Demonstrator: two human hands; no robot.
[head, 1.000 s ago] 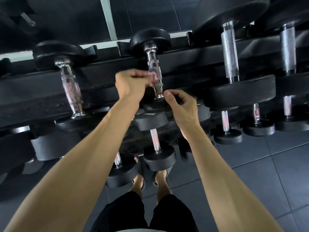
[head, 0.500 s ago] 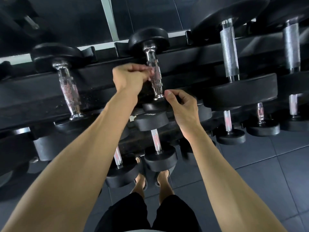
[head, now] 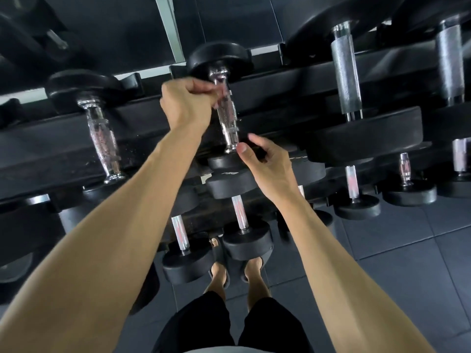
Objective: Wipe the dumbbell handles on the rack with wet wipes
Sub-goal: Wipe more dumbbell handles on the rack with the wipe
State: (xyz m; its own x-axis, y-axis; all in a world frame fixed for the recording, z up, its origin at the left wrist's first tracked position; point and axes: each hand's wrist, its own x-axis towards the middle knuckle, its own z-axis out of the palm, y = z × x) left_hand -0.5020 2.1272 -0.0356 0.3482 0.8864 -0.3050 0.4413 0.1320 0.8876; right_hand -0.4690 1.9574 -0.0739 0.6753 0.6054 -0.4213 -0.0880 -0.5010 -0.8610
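- Right now we are standing at a black metal dumbbell rack [head: 280, 80], looking down along both bare forearms.
- We are curling our left hand [head: 184, 104] into a fist against the upper part of the shiny chrome handle [head: 227, 115] of a small black round-headed dumbbell [head: 219, 57] lying on the top tier; the fingers are bunching tightly beside the bar, and we cannot tell whether a wet wipe is inside them, since none is showing.
- We are holding our right hand [head: 267, 161] just beside the lower end of that same handle, fingers loosely bent with the thumb and forefinger apart, gripping nothing and not clearly touching the metal.
- We are seeing a second small chrome-handled dumbbell [head: 102, 138] resting to the left on the same tier, well apart from both hands.
- We are seeing a large black dumbbell with a grey knurled handle [head: 344, 72] sitting to the right on that tier, with another one like it at the frame's edge.
- We are noticing smaller black dumbbells with short silver handles [head: 240, 212] lining the lower tiers beneath our arms.
- We are standing in black shorts and dark sandals [head: 224, 276] on a dark grey tiled floor [head: 407, 250].
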